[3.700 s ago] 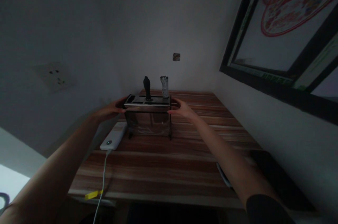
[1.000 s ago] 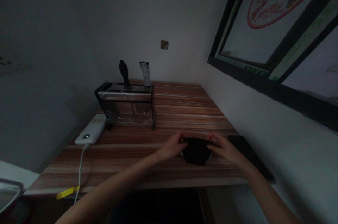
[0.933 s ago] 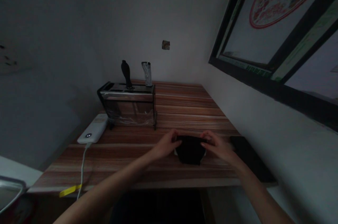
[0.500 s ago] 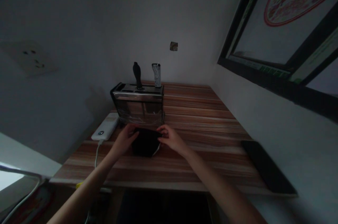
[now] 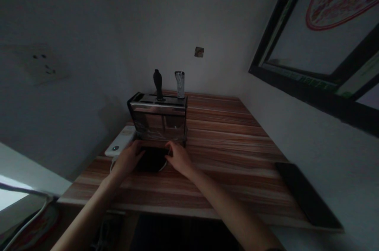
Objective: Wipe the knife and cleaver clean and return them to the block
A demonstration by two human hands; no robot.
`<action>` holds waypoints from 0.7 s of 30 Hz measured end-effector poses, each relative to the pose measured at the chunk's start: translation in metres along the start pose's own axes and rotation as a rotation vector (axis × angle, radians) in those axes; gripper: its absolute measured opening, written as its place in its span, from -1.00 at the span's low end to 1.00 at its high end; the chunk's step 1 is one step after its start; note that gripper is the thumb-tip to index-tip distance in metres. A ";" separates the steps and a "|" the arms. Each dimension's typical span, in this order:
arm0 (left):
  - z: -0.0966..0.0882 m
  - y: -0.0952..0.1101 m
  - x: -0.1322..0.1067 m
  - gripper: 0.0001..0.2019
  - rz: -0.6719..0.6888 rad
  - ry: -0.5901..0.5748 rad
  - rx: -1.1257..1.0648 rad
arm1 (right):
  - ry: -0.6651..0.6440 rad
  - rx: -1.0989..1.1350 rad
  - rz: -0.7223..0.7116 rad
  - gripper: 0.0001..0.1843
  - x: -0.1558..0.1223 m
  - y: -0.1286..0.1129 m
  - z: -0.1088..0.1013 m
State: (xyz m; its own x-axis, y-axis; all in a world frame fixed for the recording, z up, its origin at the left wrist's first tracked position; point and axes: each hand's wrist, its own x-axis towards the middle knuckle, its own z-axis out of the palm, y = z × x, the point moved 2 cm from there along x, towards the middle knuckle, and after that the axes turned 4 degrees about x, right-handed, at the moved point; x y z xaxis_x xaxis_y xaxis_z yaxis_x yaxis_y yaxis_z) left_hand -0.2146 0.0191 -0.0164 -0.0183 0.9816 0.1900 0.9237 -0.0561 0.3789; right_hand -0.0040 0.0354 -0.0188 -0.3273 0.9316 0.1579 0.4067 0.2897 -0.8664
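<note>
Low over the wooden table, or resting on it, is a flat black piece point(image 5: 150, 159), perhaps cloth, with a thin pale edge or cord along its right side. My left hand point(image 5: 130, 157) grips it by the left end, thumb on top. At the upper right corner, my right hand point(image 5: 177, 156) pinches it between thumb and fingers. Dim light hides what kind of thing it is. Just behind my hands stands a clear-sided knife block point(image 5: 160, 122) holding a black-handled knife point(image 5: 158, 84) and a grey-handled tool point(image 5: 180, 84).
A white power bank point(image 5: 121, 142) with a cable lies left of the knife block. On the striped wooden table point(image 5: 219, 144), a dark flat slab point(image 5: 308, 193) rests along the right edge. Walls close in on both sides, with a socket point(image 5: 43, 63) at left and a framed window point(image 5: 322, 45) at right.
Both hands have shifted left and slightly down with the black piece, which looks flatter now. The view has turned slightly left.
</note>
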 end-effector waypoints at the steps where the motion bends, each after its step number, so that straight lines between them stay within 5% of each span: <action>1: -0.002 0.002 0.000 -0.74 0.024 0.025 0.040 | 0.007 -0.001 -0.004 -0.59 -0.002 -0.002 -0.004; 4: -0.008 0.018 -0.002 -0.77 0.103 0.123 0.091 | 0.015 0.033 -0.024 -0.70 -0.010 -0.005 -0.020; 7: -0.014 0.057 -0.007 -0.80 0.200 0.118 -0.069 | 0.014 0.122 -0.051 -0.85 -0.021 -0.002 -0.042; 9: -0.014 0.095 -0.013 -0.80 0.306 -0.066 -0.268 | 0.046 0.205 -0.061 -0.94 -0.029 0.003 -0.058; 12: -0.009 0.156 -0.022 -0.80 0.607 -0.434 -0.463 | 0.103 0.354 -0.043 -0.76 -0.040 0.013 -0.081; 14: 0.000 0.186 -0.024 -0.83 0.751 -0.574 -0.527 | 0.122 0.454 -0.016 -0.64 -0.044 0.020 -0.092; 17: 0.028 0.212 -0.023 -0.77 0.816 -0.757 -0.660 | 0.102 0.575 0.022 -0.50 -0.047 0.027 -0.099; 21: 0.069 0.219 -0.026 -0.55 0.686 -0.977 -0.860 | -0.014 0.748 0.070 -0.43 -0.051 0.033 -0.093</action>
State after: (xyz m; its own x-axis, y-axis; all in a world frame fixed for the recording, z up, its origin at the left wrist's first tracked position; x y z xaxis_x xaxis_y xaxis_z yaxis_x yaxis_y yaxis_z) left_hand 0.0144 -0.0062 -0.0005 0.9031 0.4294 0.0096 0.1311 -0.2970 0.9458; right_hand 0.1050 0.0180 -0.0110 -0.3350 0.9380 0.0890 -0.2600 -0.0012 -0.9656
